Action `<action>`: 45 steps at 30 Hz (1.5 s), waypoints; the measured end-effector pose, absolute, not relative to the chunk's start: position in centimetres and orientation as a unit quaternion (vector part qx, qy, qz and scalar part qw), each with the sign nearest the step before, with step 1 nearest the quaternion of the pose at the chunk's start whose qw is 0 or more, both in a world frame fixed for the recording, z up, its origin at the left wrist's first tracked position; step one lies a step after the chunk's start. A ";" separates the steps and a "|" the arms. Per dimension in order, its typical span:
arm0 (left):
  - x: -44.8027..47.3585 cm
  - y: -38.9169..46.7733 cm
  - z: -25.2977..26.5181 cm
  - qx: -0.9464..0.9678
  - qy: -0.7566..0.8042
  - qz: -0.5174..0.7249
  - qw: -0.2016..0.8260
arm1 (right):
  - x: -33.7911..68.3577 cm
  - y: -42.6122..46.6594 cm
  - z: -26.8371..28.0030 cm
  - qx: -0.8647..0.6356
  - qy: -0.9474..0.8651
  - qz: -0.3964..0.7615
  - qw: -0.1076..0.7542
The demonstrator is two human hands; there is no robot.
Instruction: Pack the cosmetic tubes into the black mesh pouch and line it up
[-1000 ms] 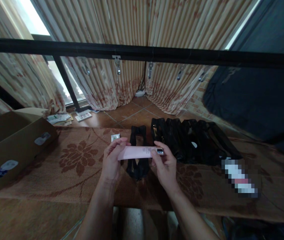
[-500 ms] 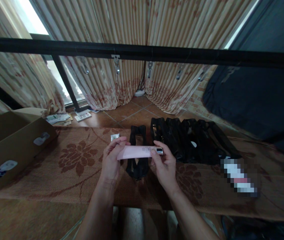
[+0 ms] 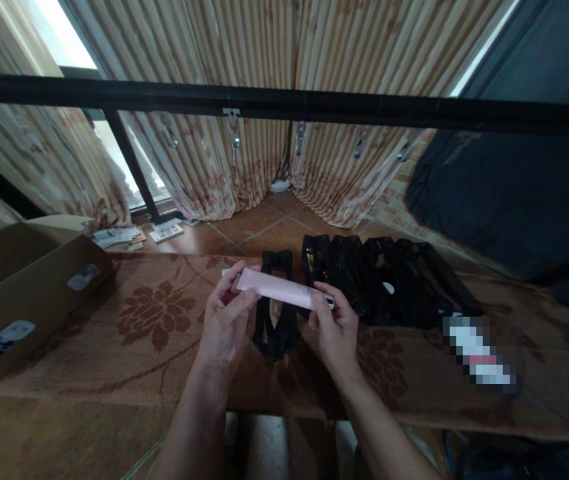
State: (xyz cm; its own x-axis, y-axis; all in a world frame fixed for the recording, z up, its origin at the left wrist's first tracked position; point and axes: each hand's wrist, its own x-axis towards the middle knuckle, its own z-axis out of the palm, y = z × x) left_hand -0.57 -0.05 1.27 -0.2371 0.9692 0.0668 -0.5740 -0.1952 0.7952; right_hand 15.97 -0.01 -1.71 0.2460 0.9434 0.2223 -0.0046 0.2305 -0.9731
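A pale pink squeeze tube (image 3: 279, 289) with a shiny silver cap is held between both hands, tilted so the cap end is lower. My left hand (image 3: 227, 317) pinches its flat, wide end between thumb and fingers. Around the cap end, my right hand (image 3: 333, 325) is closed, thumb on top. Beneath the tube, a small black mesh pouch (image 3: 277, 333) lies on the patterned cloth (image 3: 164, 360). A small pale packet behind my left fingers is mostly hidden.
Several black mesh pouches (image 3: 394, 280) lie in a row at the right. A cardboard box (image 3: 39, 293) stands at the left, with papers (image 3: 119, 237) behind it. A black rail (image 3: 284, 103) with metal clips crosses in front of the curtains (image 3: 244, 53). A pixelated item lies at the right.
The tube has turned in my hands: its flat end has risen and its printed side has rolled mostly out of sight. My right hand has shifted slightly right.
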 end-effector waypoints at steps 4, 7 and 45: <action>-0.7 -0.1 1.2 0.296 0.317 0.710 0.554 | 16.0 0.0 -1.9 -0.487 -0.478 0.387 0.620; -0.8 -0.2 1.2 0.292 0.309 0.710 0.562 | 16.0 0.0 -2.0 -0.486 -0.475 0.391 0.620; -0.8 -0.5 0.9 0.365 0.258 0.681 0.580 | 15.9 -0.5 -2.0 -0.436 -0.509 0.409 0.619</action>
